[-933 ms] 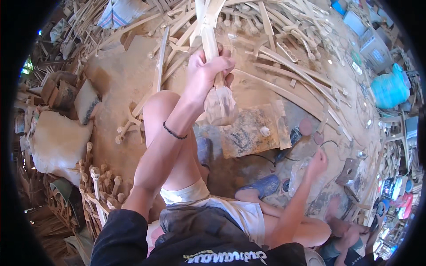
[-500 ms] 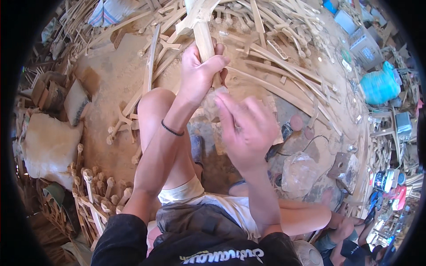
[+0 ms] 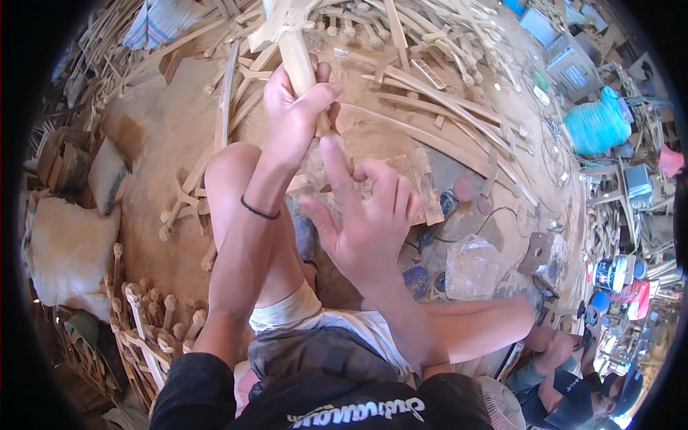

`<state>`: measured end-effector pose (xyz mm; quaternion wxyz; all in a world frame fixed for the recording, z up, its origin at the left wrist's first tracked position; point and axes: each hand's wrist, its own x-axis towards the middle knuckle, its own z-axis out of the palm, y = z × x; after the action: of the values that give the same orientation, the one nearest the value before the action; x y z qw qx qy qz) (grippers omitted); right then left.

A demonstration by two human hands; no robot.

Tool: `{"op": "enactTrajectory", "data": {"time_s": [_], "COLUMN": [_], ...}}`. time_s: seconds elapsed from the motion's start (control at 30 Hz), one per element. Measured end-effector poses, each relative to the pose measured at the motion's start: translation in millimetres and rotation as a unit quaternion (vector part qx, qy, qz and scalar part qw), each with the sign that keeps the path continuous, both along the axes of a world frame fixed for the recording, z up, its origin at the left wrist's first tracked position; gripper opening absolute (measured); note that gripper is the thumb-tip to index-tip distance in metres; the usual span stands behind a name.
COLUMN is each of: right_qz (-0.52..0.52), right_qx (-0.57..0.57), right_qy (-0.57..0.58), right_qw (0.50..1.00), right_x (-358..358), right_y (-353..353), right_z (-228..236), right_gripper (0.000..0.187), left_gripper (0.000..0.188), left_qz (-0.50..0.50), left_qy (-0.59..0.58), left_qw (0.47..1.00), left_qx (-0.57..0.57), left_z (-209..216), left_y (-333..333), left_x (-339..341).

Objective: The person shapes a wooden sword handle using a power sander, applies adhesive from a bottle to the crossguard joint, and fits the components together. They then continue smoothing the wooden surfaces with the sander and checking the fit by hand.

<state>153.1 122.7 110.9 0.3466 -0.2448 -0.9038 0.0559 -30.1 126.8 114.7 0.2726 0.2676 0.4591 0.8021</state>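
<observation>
My left hand [image 3: 292, 115] is wrapped round the grip of a pale carved wooden sword [image 3: 295, 60]. Its crossguard is above my fist, and the blade runs out past the top edge of the view. Just below and to the right is my right hand [image 3: 369, 233], fingers apart, thumb out to the left and the other fingers loosely bent. Its raised index finger reaches the lower end of the grip; whether it touches the wood I cannot tell. That end is partly hidden behind the finger and blurred.
Many wooden swords and lengths of wood [image 3: 444, 143] lie across the ground ahead. Upright round-ended pieces [image 3: 168, 315] stand at the lower left, near a sack [image 3: 75, 247]. A clear plastic bag [image 3: 473, 266] lies to the right. Another person [image 3: 562, 365] sits at the lower right.
My right hand has opened from a closed, blurred pose near the grip's end, dropping slightly, its index finger stretched upward. My left hand keeps its hold on the sword. The whole view has shifted.
</observation>
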Motion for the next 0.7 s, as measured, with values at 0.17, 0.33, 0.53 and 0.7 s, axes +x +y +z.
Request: {"op": "enactTrajectory", "data": {"time_s": [0.17,0.33,0.53,0.7], "right_qz": [-0.004,-0.004,0.054,-0.231], "right_qx": [0.006,-0.022,-0.063,-0.273], "right_qy": [0.007,0.016,0.026,0.117], "right_qw": [1.0,1.0,0.996,0.927], "right_x": [23,-8,59,123], "right_y": [-10,4,1,66], "right_z": [-29,-4,-68,-221], "right_gripper": [0.055,0.056,0.05,0.06], "left_gripper": [0.026,0.025,0.025,0.026], "left_qz": [0.02,0.006,-0.012,-0.053], "left_qy": [0.02,0.043,0.094,0.067], "left_qw": [1.0,0.999,0.995,0.994], "left_qx": [0.007,0.031,0.044,0.074], "left_z": [3,-2,7,7], "left_y": [2,-2,-5,-4], "left_x": [2,5,0,4]}}
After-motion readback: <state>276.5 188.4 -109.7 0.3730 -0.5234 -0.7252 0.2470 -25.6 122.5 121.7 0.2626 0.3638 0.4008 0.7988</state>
